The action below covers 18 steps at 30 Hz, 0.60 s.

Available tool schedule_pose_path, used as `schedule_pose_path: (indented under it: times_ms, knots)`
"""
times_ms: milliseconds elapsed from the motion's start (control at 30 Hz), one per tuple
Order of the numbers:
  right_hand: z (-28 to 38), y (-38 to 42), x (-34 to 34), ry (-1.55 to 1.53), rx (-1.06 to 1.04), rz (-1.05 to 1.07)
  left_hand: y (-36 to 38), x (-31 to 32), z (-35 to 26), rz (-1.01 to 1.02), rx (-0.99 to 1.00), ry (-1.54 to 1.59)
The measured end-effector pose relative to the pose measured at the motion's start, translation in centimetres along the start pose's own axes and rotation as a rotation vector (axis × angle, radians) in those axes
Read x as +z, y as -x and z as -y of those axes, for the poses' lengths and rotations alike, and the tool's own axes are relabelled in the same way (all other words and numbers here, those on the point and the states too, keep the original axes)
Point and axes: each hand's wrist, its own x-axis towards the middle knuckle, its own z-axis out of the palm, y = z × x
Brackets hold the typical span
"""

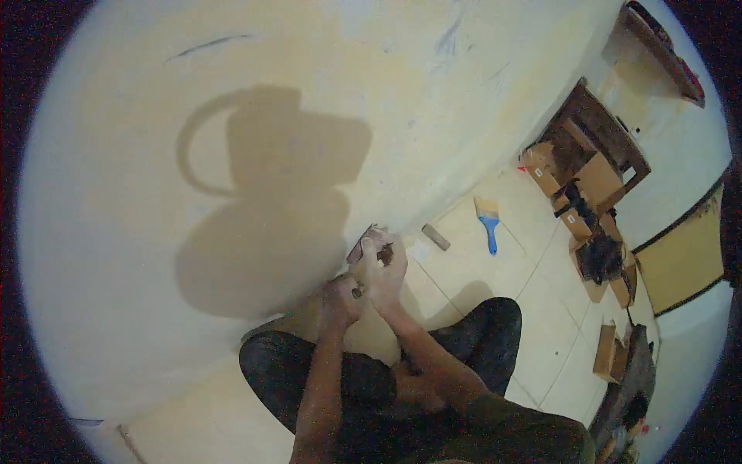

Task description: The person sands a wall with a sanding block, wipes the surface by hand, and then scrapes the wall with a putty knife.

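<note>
Low beside the pale wall, my two hands are close together over my crossed legs. My right hand is closed around a small flat piece with a dark, brownish edge, pressed near the foot of the wall; its kind cannot be made out. Just below and to the left, my left hand is closed too, its fingers curled, with a small dark spot showing at the grip. A grey rectangular block lies on the floor to the right of my hands. Farther right rests a paintbrush with a blue handle and pale bristles.
Light tiles cover the floor. Opened cardboard boxes with dark items stand before a brown wooden frame at the right. Another small box sits nearer, beside dark cloth. My shadow falls across the wall.
</note>
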Motion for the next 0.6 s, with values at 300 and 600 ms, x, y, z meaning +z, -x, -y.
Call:
schedule_pose_path:
  times_ms: [300, 600]
  knots:
    - [6.6, -5.4, 0.7, -0.075, 0.123, -0.148, 0.3, 0.6, 0.1, -0.026, -0.115, 0.295]
    - [2.9, -3.8, 0.5, -0.050, 0.254, -0.099, 0.7, -1.3, -1.5, -0.029, -0.125, 0.180]
